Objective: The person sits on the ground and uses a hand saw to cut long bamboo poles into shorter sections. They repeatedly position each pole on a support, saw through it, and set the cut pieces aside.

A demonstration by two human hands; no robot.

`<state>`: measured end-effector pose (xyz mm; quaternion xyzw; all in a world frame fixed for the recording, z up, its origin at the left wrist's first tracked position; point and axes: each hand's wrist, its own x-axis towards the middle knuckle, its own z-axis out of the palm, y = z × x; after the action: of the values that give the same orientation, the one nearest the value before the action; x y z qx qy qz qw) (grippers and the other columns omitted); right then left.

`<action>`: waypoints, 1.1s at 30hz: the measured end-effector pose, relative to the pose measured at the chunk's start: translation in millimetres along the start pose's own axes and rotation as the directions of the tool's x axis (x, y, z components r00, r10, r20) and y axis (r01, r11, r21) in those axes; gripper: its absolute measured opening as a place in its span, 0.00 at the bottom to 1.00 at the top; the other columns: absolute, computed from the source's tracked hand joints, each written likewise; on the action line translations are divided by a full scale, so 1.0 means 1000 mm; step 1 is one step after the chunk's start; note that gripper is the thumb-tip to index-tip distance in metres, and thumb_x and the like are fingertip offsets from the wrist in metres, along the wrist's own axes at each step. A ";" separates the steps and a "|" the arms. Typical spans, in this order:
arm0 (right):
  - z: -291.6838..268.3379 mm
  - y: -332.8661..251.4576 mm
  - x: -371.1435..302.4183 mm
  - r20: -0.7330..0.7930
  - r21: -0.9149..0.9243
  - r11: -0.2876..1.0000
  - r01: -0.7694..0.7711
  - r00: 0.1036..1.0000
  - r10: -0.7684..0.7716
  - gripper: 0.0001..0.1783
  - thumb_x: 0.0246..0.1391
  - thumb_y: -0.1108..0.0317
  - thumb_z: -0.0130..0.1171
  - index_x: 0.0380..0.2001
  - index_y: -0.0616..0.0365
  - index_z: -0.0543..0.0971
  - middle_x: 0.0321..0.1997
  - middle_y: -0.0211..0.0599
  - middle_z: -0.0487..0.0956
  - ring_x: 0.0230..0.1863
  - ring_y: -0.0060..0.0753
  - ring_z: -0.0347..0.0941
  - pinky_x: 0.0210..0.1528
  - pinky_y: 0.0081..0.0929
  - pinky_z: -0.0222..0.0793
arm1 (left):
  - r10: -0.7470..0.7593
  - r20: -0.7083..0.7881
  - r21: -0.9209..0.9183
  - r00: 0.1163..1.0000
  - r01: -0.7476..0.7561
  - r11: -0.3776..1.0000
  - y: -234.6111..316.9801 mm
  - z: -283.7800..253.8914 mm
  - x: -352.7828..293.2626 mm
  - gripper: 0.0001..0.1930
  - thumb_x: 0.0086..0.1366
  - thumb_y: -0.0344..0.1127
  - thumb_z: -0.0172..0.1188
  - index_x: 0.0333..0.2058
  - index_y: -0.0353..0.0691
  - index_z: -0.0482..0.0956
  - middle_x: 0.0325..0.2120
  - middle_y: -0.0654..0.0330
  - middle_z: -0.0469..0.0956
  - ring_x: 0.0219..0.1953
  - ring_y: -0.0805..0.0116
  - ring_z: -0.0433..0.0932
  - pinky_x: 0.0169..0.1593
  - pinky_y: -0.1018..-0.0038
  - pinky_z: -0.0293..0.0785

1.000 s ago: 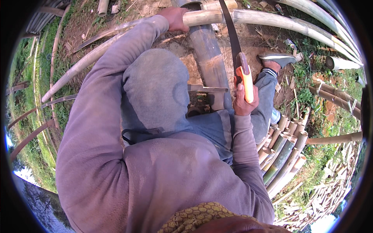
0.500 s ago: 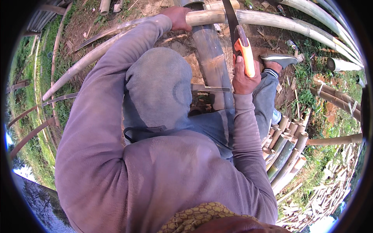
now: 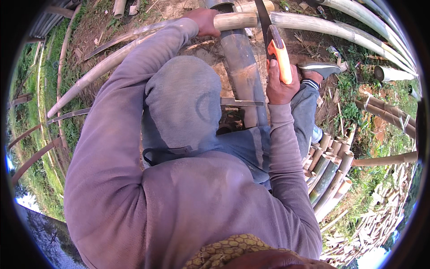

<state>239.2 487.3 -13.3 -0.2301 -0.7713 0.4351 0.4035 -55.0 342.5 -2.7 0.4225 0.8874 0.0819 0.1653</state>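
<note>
My right hand is wrapped around the orange handle of a hand saw. Its dark blade crosses a pale bamboo pole, lying between the pole's left and right parts. Left of the blade, my left hand is closed on the same pole; its fingers are partly hidden. The pole lies across a thicker grey-brown bamboo trunk that runs toward me between my legs. Whether the blade has cut right through cannot be seen.
A flat metal blade-like strip lies across the trunk near my knee. Short cut bamboo pieces stack beside my right leg. Long poles lie at the far right, with split scraps heaped at the lower right. My shoe rests on the ground.
The saw and my right hand have shifted slightly forward, away from me. My left hand keeps its hold on the bamboo pole.
</note>
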 end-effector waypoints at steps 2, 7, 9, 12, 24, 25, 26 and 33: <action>-0.004 0.009 -0.009 0.016 0.007 0.999 -0.040 0.999 0.040 0.11 0.60 0.67 0.73 0.35 0.60 0.81 0.25 0.34 0.80 0.25 0.21 0.73 0.30 0.27 0.70 | 0.013 0.027 -0.010 1.000 -0.013 1.000 0.000 -0.001 -0.002 0.35 0.47 0.53 0.73 0.54 0.44 0.82 0.43 0.46 0.87 0.46 0.46 0.86 0.53 0.56 0.80; -0.083 -0.012 -0.095 0.095 -0.061 0.994 -0.094 0.991 0.099 0.10 0.63 0.72 0.67 0.43 0.67 0.81 0.33 0.42 0.87 0.31 0.28 0.84 0.36 0.27 0.78 | 0.005 0.079 -0.009 0.997 -0.004 1.000 -0.008 -0.005 -0.003 0.37 0.47 0.54 0.73 0.56 0.42 0.81 0.44 0.45 0.86 0.48 0.45 0.85 0.54 0.55 0.80; -0.100 -0.001 -0.124 0.078 0.001 0.994 -0.113 0.991 0.113 0.10 0.63 0.73 0.67 0.44 0.68 0.81 0.35 0.45 0.88 0.32 0.29 0.85 0.37 0.27 0.79 | -0.003 0.060 0.000 0.998 0.003 1.000 -0.006 -0.003 -0.003 0.38 0.47 0.54 0.73 0.57 0.41 0.81 0.44 0.45 0.86 0.48 0.44 0.85 0.55 0.55 0.80; -0.065 -0.018 -0.082 0.079 0.047 0.990 -0.129 0.989 0.125 0.09 0.63 0.72 0.68 0.40 0.67 0.81 0.32 0.40 0.86 0.32 0.23 0.82 0.35 0.23 0.76 | -0.015 0.040 -0.003 0.999 0.015 1.000 -0.002 0.000 -0.005 0.38 0.47 0.53 0.73 0.57 0.41 0.80 0.45 0.45 0.86 0.49 0.44 0.85 0.55 0.55 0.80; -0.117 -0.036 -0.126 0.104 -0.120 0.984 -0.133 0.984 0.146 0.13 0.66 0.66 0.69 0.41 0.65 0.79 0.28 0.33 0.80 0.26 0.18 0.75 0.28 0.18 0.71 | -0.039 0.043 0.056 0.998 0.037 0.998 0.002 -0.005 -0.006 0.33 0.52 0.53 0.72 0.55 0.45 0.81 0.45 0.49 0.87 0.48 0.48 0.86 0.55 0.55 0.81; -0.127 -0.038 -0.134 0.098 -0.112 0.985 -0.132 0.985 0.143 0.13 0.67 0.65 0.68 0.41 0.65 0.79 0.28 0.33 0.80 0.24 0.19 0.75 0.28 0.18 0.71 | -0.035 0.042 0.050 0.998 0.033 0.998 0.004 -0.004 -0.005 0.33 0.51 0.53 0.72 0.55 0.44 0.81 0.43 0.48 0.87 0.47 0.47 0.86 0.54 0.56 0.81; -0.133 -0.043 -0.140 0.086 -0.101 0.986 -0.130 0.987 0.139 0.13 0.67 0.65 0.68 0.41 0.65 0.79 0.27 0.33 0.80 0.23 0.19 0.75 0.27 0.18 0.70 | -0.028 0.039 0.047 0.999 0.026 0.999 0.007 -0.007 -0.007 0.34 0.49 0.53 0.72 0.54 0.43 0.81 0.42 0.48 0.87 0.45 0.47 0.86 0.54 0.56 0.81; -0.071 -0.030 -0.082 0.017 0.084 0.980 -0.179 0.984 0.178 0.11 0.65 0.68 0.69 0.42 0.67 0.81 0.26 0.31 0.82 0.24 0.18 0.76 0.28 0.22 0.70 | -0.006 0.027 0.046 1.000 0.004 0.999 0.006 -0.004 -0.008 0.32 0.51 0.52 0.72 0.53 0.42 0.81 0.44 0.47 0.86 0.47 0.47 0.86 0.53 0.56 0.81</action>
<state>343.7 448.3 -1.0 -0.2789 -0.7302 0.5032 0.3685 -47.4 339.8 4.5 0.4251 0.8878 0.0554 0.1676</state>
